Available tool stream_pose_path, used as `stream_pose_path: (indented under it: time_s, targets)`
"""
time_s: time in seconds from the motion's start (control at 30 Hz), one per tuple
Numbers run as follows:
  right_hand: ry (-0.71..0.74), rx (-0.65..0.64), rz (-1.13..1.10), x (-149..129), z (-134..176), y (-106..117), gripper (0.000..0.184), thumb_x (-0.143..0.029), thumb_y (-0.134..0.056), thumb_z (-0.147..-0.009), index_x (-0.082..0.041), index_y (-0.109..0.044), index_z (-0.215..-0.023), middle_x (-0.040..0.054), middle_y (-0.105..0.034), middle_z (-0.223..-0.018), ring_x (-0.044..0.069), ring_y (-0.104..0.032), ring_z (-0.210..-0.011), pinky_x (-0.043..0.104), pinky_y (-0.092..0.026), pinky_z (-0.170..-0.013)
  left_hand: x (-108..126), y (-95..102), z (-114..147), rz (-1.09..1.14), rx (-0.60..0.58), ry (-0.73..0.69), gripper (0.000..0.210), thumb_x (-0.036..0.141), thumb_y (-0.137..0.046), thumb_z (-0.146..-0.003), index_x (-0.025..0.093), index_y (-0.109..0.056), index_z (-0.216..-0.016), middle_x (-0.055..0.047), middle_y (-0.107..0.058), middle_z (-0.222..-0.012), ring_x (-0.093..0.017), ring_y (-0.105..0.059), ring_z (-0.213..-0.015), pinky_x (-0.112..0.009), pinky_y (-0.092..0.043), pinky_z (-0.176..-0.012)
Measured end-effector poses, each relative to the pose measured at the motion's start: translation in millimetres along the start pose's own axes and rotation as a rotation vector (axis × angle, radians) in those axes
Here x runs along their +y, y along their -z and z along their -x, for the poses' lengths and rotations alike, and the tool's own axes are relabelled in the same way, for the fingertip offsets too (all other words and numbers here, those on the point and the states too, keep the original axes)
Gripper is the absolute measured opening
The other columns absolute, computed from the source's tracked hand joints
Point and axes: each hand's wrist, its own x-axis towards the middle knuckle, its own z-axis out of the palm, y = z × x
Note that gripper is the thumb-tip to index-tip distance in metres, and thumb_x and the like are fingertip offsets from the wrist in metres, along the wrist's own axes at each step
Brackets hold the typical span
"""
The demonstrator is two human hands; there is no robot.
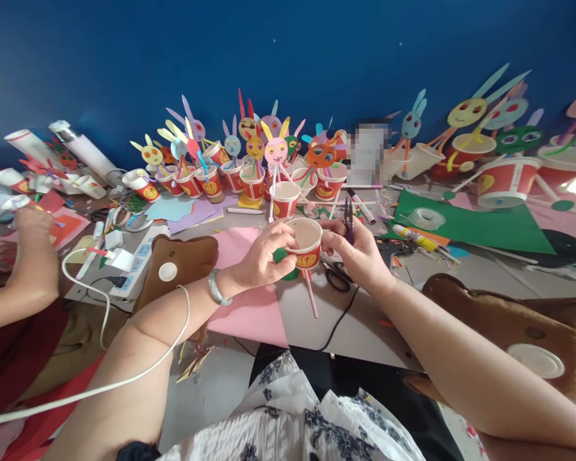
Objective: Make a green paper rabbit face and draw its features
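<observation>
My left hand (269,253) is closed on the rim of a red and white paper cup (307,258), with the thumb outside and fingers reaching in. Close to its thumb are green round pieces (290,274), partly hidden. Below the cup a pink stick-like strip (311,296) hangs down. My right hand (360,256) is at the cup's right side, fingertips against it. It grips a dark, two-bladed pointed tool (349,221) that points upward; its exact kind is unclear. Black-handled scissors (338,277) lie just below this hand.
Several cups with paper rabbit figures (276,153) line the blue wall. Pink paper (244,288) lies left, green paper (480,224) right, with a tape roll (426,219). A power strip (134,262) and white cable (108,301) are left. Another person's arm (33,269) works at far left.
</observation>
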Motion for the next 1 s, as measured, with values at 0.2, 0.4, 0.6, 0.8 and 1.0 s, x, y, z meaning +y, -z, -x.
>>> stream_pose_path:
  time_s: [0.2,0.4,0.6,0.8,1.0]
  targets:
    - [-0.154,-0.039,-0.072,-4.7,1.3,-2.8,0.054,-0.049,-0.086,-0.071,-0.026,-0.037,-0.076,-0.0005,-0.069,-0.08,0.009,-0.046,-0.05,0.028,-0.038,-0.045,2.9,-0.7,-0.8,0.09,-0.111,0.043,0.005,0.025,-0.058,-0.087,0.022,-0.055,-0.085,-0.007,-0.063,-0.1,-0.021,-0.062,-0.097,-0.039,-0.053,-0.092]
    - [-0.233,0.029,-0.083,3.8,-0.9,-3.9,0.039,-0.028,-0.074,-0.067,-0.026,-0.036,-0.075,-0.0004,-0.069,-0.079,0.008,-0.044,-0.05,0.024,-0.036,-0.042,3.5,0.9,-6.8,0.196,-0.152,0.144,0.005,0.024,-0.063,-0.088,0.021,-0.06,-0.086,-0.004,-0.064,-0.093,-0.018,-0.061,-0.091,-0.034,-0.051,-0.087]
    - [-0.288,0.032,-0.076,6.9,-3.8,-2.2,0.035,-0.026,-0.069,-0.063,-0.027,-0.036,-0.075,-0.0018,-0.066,-0.075,0.009,-0.043,-0.048,0.025,-0.031,-0.04,9.9,4.2,-11.6,0.406,-0.186,0.311,0.01,0.027,-0.065,-0.093,0.019,-0.064,-0.086,-0.002,-0.066,-0.085,-0.014,-0.06,-0.082,-0.029,-0.049,-0.08]
    - [0.058,0.123,0.448,-1.2,-2.0,7.6,0.04,-0.048,-0.067,-0.083,-0.027,-0.035,-0.072,-0.0033,-0.049,-0.06,0.013,-0.041,-0.055,0.03,-0.036,-0.054,5.6,2.2,-9.9,0.477,-0.118,0.445,0.024,0.039,-0.072,-0.092,0.017,-0.066,-0.085,-0.002,-0.066,-0.084,-0.014,-0.061,-0.082,-0.028,-0.05,-0.077]
    - [0.259,-0.106,0.747,-18.6,5.6,19.8,0.058,-0.08,-0.04,-0.094,-0.026,-0.042,-0.074,-0.0002,-0.047,-0.058,0.015,-0.042,-0.054,0.032,-0.032,-0.056,-5.0,1.4,-10.2,0.538,-0.006,0.563,0.043,0.061,-0.073,-0.089,0.018,-0.067,-0.089,-0.002,-0.07,-0.084,-0.014,-0.065,-0.079,-0.029,-0.055,-0.076]
